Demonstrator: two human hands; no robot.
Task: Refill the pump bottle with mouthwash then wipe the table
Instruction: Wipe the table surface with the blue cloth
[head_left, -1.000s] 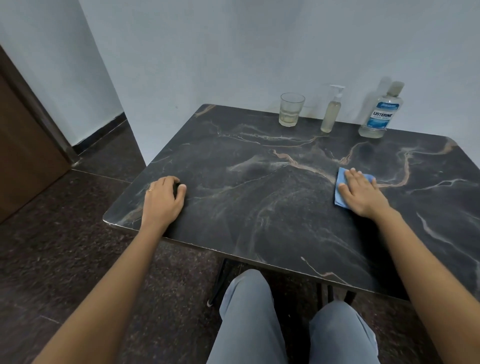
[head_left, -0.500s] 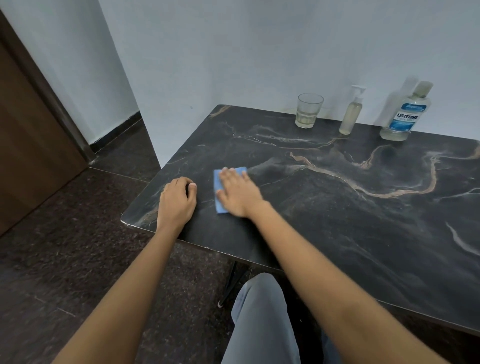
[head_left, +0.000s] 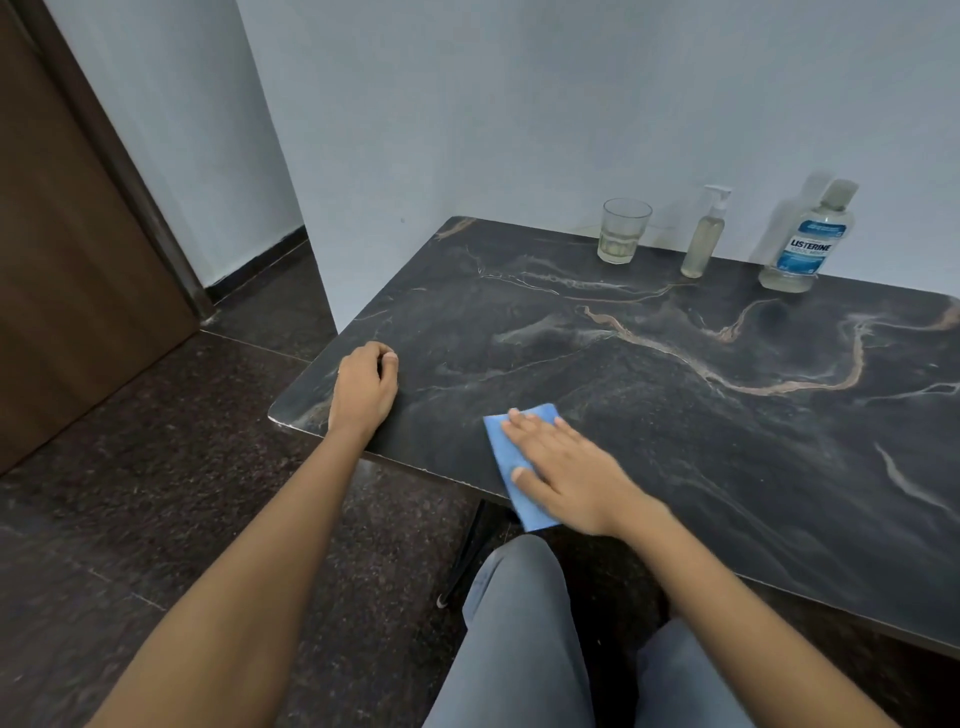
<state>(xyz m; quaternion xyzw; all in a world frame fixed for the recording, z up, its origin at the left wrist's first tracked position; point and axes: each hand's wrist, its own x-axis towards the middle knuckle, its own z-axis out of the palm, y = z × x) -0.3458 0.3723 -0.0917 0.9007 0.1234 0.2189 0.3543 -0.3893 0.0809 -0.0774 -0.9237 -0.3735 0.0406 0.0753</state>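
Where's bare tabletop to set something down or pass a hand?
Free: the table middle and right, between the back row and the right hand on the cloth; also the far left corner beside the glass. Crowded: back edge with pump bottle and mouthwash bottle; near-left by the left hand.

Table black marble pattern, tan and white veins. Cloth light blue. Mouthwash bottle clear, blue-white label. Pump bottle pale yellowish liquid, white pump.
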